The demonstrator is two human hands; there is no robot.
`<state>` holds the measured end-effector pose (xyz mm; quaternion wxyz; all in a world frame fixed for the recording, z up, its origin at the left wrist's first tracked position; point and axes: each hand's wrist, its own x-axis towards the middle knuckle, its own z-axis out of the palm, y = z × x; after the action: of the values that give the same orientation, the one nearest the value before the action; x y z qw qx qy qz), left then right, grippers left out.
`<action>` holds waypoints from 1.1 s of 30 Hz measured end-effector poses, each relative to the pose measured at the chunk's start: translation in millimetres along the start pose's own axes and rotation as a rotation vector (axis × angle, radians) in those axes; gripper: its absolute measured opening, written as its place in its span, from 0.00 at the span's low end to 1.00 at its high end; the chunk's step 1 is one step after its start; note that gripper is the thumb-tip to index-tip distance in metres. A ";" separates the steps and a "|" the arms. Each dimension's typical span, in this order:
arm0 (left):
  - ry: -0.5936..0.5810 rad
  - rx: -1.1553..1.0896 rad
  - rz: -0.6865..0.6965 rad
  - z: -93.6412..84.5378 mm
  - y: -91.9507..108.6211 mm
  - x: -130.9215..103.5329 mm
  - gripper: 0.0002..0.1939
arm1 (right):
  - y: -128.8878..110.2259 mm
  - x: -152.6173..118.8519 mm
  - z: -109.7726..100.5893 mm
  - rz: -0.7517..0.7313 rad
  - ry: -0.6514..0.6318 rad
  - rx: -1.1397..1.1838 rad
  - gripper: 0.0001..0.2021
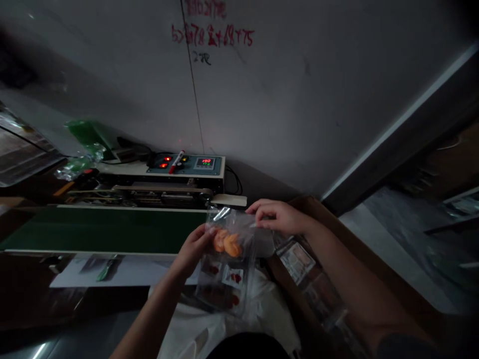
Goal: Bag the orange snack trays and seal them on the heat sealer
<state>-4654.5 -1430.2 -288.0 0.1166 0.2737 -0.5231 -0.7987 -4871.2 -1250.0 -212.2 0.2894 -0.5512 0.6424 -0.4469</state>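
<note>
My left hand (194, 247) pinches the left edge of a clear plastic bag (219, 215) with several orange pieces (227, 243) showing inside. More small packets (232, 275) with dark red contents show through clear plastic below them. At the bag's upper right, the curled fingers of my right hand (279, 217) are closed on its clear plastic edge. Just beyond the bag stands a band sealer (187, 167) with a green conveyor belt (123, 229). The bag's top lies close to the belt's right end.
A red and white marker (176, 162) rests on the sealer's panel beside a lit display (205, 162). On the right, an open cardboard box (329, 219) holds clear packets (297, 259). Crumpled plastic (80, 164) lies at the left. A wall (269, 99) with red writing rises behind.
</note>
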 end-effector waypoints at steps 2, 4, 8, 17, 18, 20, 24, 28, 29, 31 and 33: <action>0.053 -0.041 -0.005 0.8 -5.2 2.6 0.25 | 15.8 -6.2 18.6 0.059 0.337 0.219 0.14; 0.124 -0.084 -0.017 5.0 -9.2 5.1 0.26 | 32.7 -13.8 45.0 0.140 0.580 0.431 0.18; 0.163 -0.131 -0.004 19.0 -12.7 7.6 0.25 | 49.5 -26.0 104.5 0.204 0.511 0.545 0.37; 0.174 -0.115 0.024 10.9 -12.5 23.7 0.24 | 73.8 -13.5 121.0 0.105 0.747 0.091 0.26; 0.202 -0.073 0.058 8.1 -12.7 28.1 0.24 | 75.4 -12.7 119.5 0.090 0.728 0.055 0.26; 0.245 0.029 0.104 3.8 -13.1 36.1 0.23 | 77.1 -11.8 119.4 0.069 0.699 0.004 0.26; 0.338 0.234 0.169 -1.0 -13.4 46.9 0.20 | 79.8 -9.4 126.8 0.084 0.726 -0.028 0.30; 0.384 0.276 0.208 -1.5 -12.9 50.3 0.19 | 83.4 -5.6 132.4 0.105 0.789 -0.026 0.31; 0.345 0.188 0.176 -0.8 -12.6 50.2 0.20 | 83.9 -4.7 132.7 0.107 0.793 -0.021 0.31; 0.276 0.023 0.121 1.2 -11.6 49.6 0.23 | 83.8 -3.2 132.3 0.111 0.787 0.000 0.31; 0.266 -0.019 0.124 2.9 -9.9 49.3 0.25 | 82.8 -2.3 131.2 0.133 0.764 0.046 0.31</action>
<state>-4695.7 -1447.0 -311.6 0.2365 0.3431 -0.5112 -0.7517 -4794.5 -1281.9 -343.2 0.0698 -0.2954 0.7280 -0.6148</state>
